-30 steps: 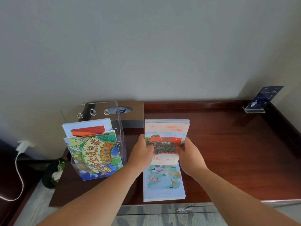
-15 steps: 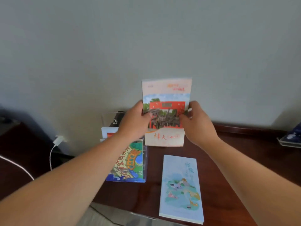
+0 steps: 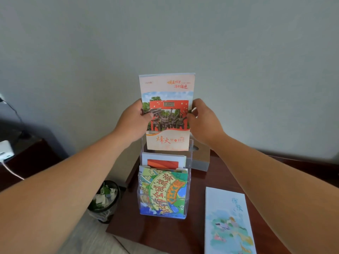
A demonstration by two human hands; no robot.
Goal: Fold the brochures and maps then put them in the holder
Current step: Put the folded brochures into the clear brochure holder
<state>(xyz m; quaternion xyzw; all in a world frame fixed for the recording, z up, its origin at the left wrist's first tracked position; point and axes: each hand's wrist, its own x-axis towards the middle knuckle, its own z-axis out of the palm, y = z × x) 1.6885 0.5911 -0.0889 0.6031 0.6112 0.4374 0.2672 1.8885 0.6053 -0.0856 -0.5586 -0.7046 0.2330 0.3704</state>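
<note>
I hold a folded pink-and-red brochure [image 3: 167,99] upright by its two long edges. My left hand [image 3: 134,121] pinches the left edge and my right hand [image 3: 203,121] pinches the right edge. Its bottom edge sits at the top of the rear tier of a clear acrylic holder [image 3: 188,191]. The holder's middle tier has a white-and-orange brochure [image 3: 163,161], and its front tier has a colourful cartoon map [image 3: 162,193]. A pale blue folded brochure [image 3: 228,220] lies flat on the wooden desk [image 3: 198,233] to the right.
A tissue box [image 3: 200,160] stands behind the holder against the wall. A waste bin [image 3: 104,200] lined with a bag sits on the floor left of the desk. A white charger and cable [image 3: 5,153] are at the far left.
Both hands lifted the pink-and-red brochure off the pale blue one on the desk, carried it left and brought it down over the holder's rear tier.
</note>
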